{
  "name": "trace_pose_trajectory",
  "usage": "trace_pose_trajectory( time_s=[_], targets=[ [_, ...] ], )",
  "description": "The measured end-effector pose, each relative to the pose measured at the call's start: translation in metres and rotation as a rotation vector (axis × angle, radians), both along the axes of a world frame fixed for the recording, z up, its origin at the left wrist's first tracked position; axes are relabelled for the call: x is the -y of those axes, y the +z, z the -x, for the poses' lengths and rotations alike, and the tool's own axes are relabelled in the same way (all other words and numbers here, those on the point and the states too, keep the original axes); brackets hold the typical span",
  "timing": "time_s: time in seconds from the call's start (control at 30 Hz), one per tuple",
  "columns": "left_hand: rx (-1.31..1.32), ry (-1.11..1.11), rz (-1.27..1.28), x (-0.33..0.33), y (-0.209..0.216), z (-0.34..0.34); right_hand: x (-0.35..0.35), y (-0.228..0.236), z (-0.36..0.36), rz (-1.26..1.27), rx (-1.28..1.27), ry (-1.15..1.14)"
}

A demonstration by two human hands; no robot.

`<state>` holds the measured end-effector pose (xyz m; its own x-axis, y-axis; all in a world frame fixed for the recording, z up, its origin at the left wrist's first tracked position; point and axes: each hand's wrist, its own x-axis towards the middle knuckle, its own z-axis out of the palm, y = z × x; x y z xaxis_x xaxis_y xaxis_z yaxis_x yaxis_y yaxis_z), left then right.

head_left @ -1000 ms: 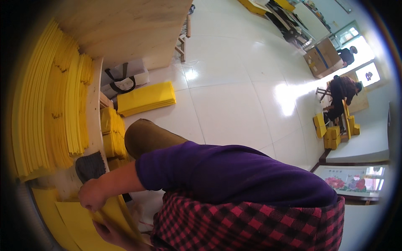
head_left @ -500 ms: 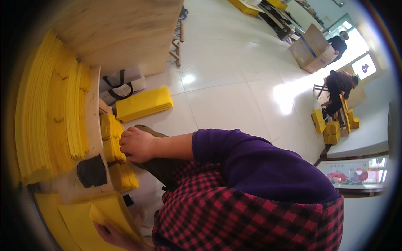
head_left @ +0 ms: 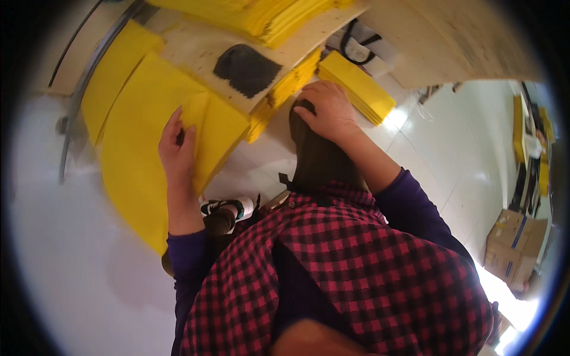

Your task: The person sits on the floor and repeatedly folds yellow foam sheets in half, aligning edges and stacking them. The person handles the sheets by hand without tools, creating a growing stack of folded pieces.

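Observation:
My left hand [head_left: 178,151] is at the edge of a raised flap on a yellow sheet [head_left: 142,130], thumb and fingers curled in a pinch on it. The sheet looks like soft felt-like fabric and lies with others, overlapping, on a wooden bench. My right hand [head_left: 332,110] rests on my dark-trousered knee [head_left: 320,154], fingers loosely spread and holding nothing. On the bench beyond the sheets lies a dark grey jagged-edged cloth piece [head_left: 246,70].
Thick yellow stacks [head_left: 279,21] stand on the bench [head_left: 190,35]. Beside its edge are smaller yellow bundles [head_left: 294,77], a long yellow stack [head_left: 356,89] and a white bag with black handles [head_left: 356,47]. A cardboard box [head_left: 513,246] stands far right.
My view has swung toward the bench and my left hand, bringing the yellow sheets nearer the middle. My right hand stays on my knee. The flap is still raised at my left fingers.

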<state>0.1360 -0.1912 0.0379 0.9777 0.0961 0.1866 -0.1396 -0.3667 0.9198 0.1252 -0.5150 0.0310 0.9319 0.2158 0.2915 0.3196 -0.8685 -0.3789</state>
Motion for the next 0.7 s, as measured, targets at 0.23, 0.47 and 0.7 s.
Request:
trace_pose_trajectory(
  time_s=[0.23, 0.47, 0.7],
  targets=[
    [-0.002, -0.020, 0.059, 0.002, 0.003, 0.001, -0.013, -0.002, -0.008, -0.100, 0.010, 0.108],
    [0.000, -0.032, 0.163, 0.004, 0.002, 0.002, -0.026, -0.004, -0.036, -0.301, -0.133, 0.099],
    [0.017, -0.089, 0.184, -0.002, 0.000, -0.001, -0.060, -0.018, -0.098, -0.155, -0.184, 0.103]
  ],
)
